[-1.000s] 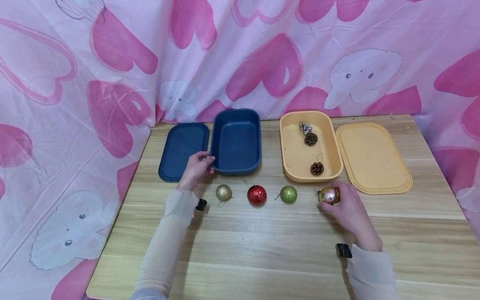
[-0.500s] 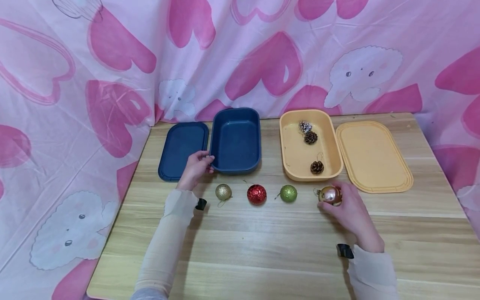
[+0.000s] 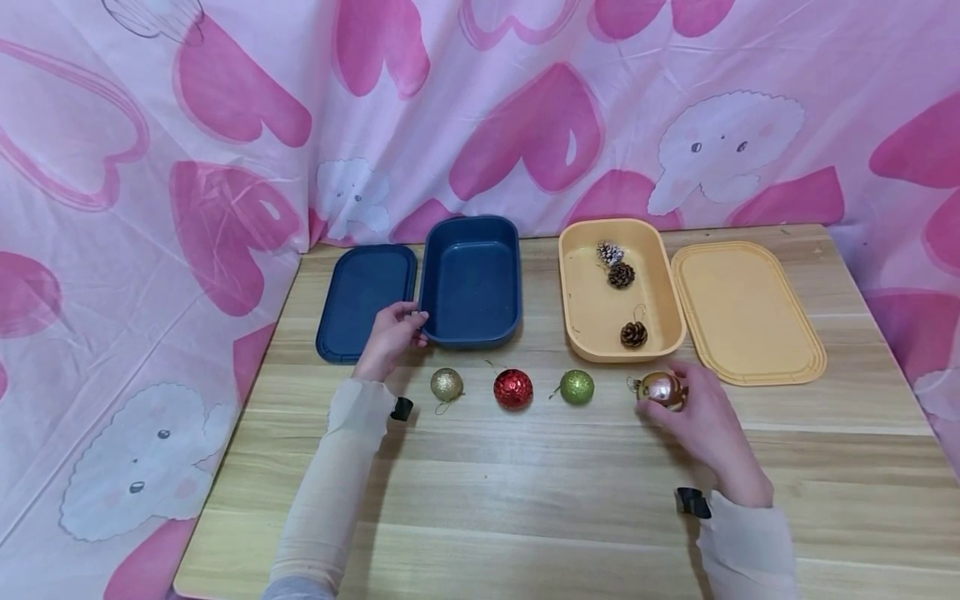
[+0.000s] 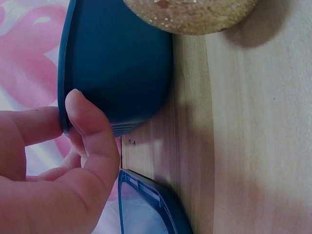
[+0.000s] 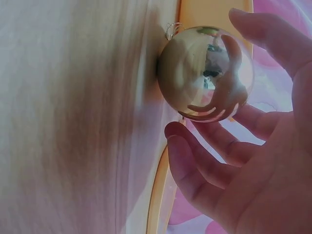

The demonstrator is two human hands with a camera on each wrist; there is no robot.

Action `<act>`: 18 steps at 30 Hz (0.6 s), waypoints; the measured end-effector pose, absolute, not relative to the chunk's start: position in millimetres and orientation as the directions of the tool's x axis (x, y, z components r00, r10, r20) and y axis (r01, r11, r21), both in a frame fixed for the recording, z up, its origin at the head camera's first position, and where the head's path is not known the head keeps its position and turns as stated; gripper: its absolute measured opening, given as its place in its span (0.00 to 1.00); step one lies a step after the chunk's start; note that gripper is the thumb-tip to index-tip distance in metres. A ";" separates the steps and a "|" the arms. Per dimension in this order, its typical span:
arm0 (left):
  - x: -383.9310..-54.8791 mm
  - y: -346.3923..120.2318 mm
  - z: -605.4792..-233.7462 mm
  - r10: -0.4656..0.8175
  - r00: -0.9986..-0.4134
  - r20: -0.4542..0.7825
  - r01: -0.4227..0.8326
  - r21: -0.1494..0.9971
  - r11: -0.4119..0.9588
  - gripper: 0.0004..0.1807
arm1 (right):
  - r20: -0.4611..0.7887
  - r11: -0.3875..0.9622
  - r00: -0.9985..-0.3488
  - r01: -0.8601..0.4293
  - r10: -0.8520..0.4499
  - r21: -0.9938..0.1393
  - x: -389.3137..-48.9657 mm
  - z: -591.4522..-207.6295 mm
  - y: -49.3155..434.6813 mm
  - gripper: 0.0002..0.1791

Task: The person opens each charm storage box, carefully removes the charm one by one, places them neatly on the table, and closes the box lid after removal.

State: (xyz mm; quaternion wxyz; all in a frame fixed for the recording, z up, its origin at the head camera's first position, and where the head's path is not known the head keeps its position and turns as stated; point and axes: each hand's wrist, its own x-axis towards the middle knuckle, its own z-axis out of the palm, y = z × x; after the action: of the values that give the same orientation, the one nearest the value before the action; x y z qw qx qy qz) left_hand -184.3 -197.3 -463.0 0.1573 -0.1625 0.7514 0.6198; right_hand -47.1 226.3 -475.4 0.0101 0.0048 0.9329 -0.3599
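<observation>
The left hand (image 3: 390,340) pinches the near left rim of a navy plastic box (image 3: 472,283) between thumb and fingers; the left wrist view shows the thumb (image 4: 87,117) on the outer wall. The right hand (image 3: 708,425) is around a shiny gold bauble (image 3: 660,390) on the table. In the right wrist view its thumb (image 5: 263,31) stands apart from the bauble (image 5: 195,73), while other fingers lie close behind it; whether these touch is unclear. Left of it, in a row, lie a green glitter bauble (image 3: 577,387), a red bauble (image 3: 513,389) and a gold glitter bauble (image 3: 447,385).
A yellow box (image 3: 588,321) holds a frosted pinecone (image 3: 611,254) and two brown ones, a farther (image 3: 621,276) and a nearer pinecone (image 3: 633,335). A yellow lid (image 3: 750,312) lies to its right. Left of the navy box is its navy lid (image 3: 363,300). A pink curtain hangs behind.
The right hand has shifted slightly right, uncovering more of the shiny gold bauble. The left hand stays at the navy box's rim.
</observation>
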 end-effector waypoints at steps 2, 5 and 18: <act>-184.7 -197.2 -463.3 -0.048 -0.899 -0.436 -0.437 0.882 0.177 0.25 | -0.024 0.747 -1.000 0.020 0.006 -0.665 -47.3 -474.7 227.0 0.44; -184.6 -197.1 -463.3 -0.048 -0.898 -0.437 -0.438 0.881 0.181 0.25 | -0.032 0.753 -0.999 0.028 0.010 -0.657 -47.9 -474.2 228.0 0.44; -184.8 -197.8 -463.6 -0.050 -0.894 -0.444 -0.445 0.875 0.189 0.26 | -0.083 0.732 -0.995 0.097 0.055 -0.674 -47.1 -464.5 232.1 0.43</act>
State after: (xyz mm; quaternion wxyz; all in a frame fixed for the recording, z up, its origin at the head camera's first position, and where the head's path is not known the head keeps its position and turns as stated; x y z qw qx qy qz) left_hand -184.8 -197.8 -463.6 0.1607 -0.1641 0.7541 0.6153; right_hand -47.1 232.1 -464.5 0.0284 0.0408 0.9302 -0.3637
